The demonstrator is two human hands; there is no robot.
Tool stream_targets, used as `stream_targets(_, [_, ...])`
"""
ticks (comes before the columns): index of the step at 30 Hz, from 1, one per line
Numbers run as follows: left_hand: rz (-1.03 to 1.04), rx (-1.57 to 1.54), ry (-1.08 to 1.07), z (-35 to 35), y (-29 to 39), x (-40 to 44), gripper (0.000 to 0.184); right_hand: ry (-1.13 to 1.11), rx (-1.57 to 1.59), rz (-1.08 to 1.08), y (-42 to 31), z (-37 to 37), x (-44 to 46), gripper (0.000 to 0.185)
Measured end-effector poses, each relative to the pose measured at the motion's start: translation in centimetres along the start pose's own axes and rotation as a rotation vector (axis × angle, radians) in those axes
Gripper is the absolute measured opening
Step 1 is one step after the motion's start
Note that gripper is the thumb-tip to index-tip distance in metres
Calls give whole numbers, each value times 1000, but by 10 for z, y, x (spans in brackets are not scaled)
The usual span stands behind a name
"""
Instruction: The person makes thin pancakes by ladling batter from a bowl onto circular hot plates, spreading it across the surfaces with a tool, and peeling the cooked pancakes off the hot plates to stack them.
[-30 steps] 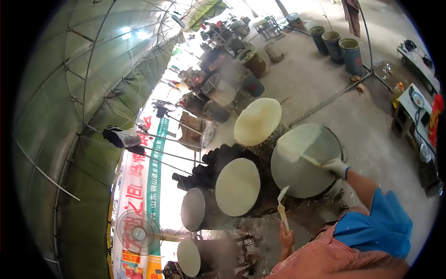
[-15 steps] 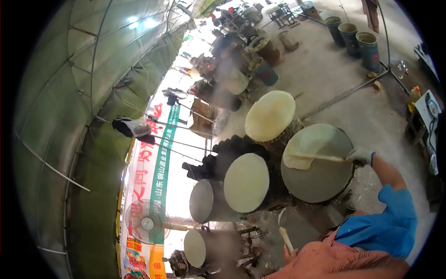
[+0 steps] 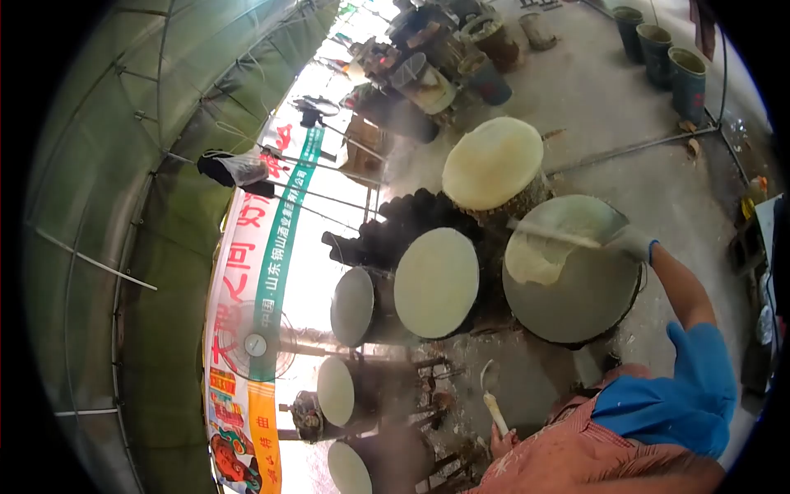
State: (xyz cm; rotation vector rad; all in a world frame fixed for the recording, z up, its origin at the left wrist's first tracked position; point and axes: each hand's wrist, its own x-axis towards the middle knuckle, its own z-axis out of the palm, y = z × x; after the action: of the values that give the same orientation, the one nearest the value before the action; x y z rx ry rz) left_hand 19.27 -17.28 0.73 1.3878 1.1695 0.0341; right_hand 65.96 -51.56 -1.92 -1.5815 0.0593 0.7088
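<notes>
My right hand (image 3: pixel 632 244), in a pale glove with a blue cuff, is closed around the end of a long flat scraper (image 3: pixel 564 235). The blade lies across a large round griddle (image 3: pixel 576 309). Pale batter (image 3: pixel 536 263) covers part of the upper griddle, its lower edge uneven. Lower down, my left hand (image 3: pixel 504 443) is wrapped around the light handle of a ladle (image 3: pixel 492 403), bowl pointing up, away from the griddle. Beside the large griddle, a round sheet of pale batter (image 3: pixel 436 284) covers a second griddle.
Another batter-covered griddle (image 3: pixel 494 165) stands beyond. A bare grey griddle (image 3: pixel 352 306) and smaller pale rounds (image 3: pixel 336 391) lie to the left. A fan (image 3: pixel 255 344) stands before a banner (image 3: pixel 271 272). Several buckets (image 3: pixel 687 82) are at upper right, near a metal pole (image 3: pixel 634 151).
My right hand has swung the scraper upward over the batter, whose lower edge has changed shape. The ladle in my left hand has shifted slightly left and up. The whole view has tilted downward.
</notes>
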Motion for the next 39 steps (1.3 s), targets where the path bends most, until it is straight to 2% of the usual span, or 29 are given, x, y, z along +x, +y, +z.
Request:
stream_targets(2, [0,44,23,10,26,-16,67,-232,-111,40,-7,19,-12,23])
stream_targets(5, [-52,-74,51,9,7,-11,68,-338,-109,179,-20,13,-63,24])
stream_targets(6, [10,-70,6,2,-11,-2,68,-346,-134,259,-30,5,-70,22])
stream_targets(8, [2,-221,17,-2,-31,-1,68,-294,-77,-239,28,-15,17,20])
stream_targets(9, [-2,-280,19,-5,-33,-1,68,-288,-76,-320,34,-18,33,19])
stream_targets(10, [3,-171,43,-5,-27,-7,68,-281,-76,-402,40,-21,50,18])
stream_targets(12, [0,58,90,2,-4,-22,67,-333,-159,-229,-7,-3,35,16])
stream_targets(14, [0,72,99,3,1,-27,67,-414,-239,-56,-28,24,23,15])
stream_targets(15, [1,65,104,6,1,-28,67,-457,-270,-133,20,9,38,14])
stream_targets(17, [-20,81,142,10,8,-39,66,-387,-224,155,-39,15,-42,14])
stream_targets(18, [-42,40,155,12,10,-41,66,-456,-220,275,-36,-2,-43,16])
stream_targets(19, [-60,3,164,14,12,-41,66,-381,-280,273,-40,-7,-43,17])
stream_targets(21, [-23,-63,161,8,0,-40,68,-357,-191,7,-45,-5,-19,15])
stream_targets(22, [9,-72,163,5,-7,-39,69,-223,-170,-146,-30,11,18,14])
stream_targets(24, [25,-85,161,4,-10,-37,70,-196,-215,-209,-30,24,54,11])
stream_targets(25, [11,-96,167,5,-11,-36,70,-319,-278,-126,-43,30,55,10])
stream_targets(27, [-10,-63,151,-4,-12,-38,70,-552,-354,-563,7,9,71,11])
stream_targets(29, [-25,-25,112,-5,-20,-36,69,-662,-431,-340,21,-2,51,12])
stream_targets(30, [-44,-43,94,-3,-18,-39,69,-629,-466,111,-2,-23,9,12])
stream_targets(31, [-60,-68,81,-2,-14,-43,70,-512,-543,207,-22,-28,-24,13])
stream_targets(32, [-65,-96,65,-2,-13,-45,70,-416,-403,361,-24,-42,-33,14])
stream_targets(35, [-102,-227,114,-9,-33,-42,70,-381,-381,20,-51,-25,-17,19])
stream_targets(36, [-94,-231,121,-10,-33,-44,70,-387,-408,-320,-16,-19,38,22])
stream_targets(38, [-74,-197,78,-11,-25,-51,70,-358,-516,-384,-27,14,51,24])
stream_targets(39, [-63,-175,59,-19,-24,-54,70,-340,-576,-105,-77,52,12,23])
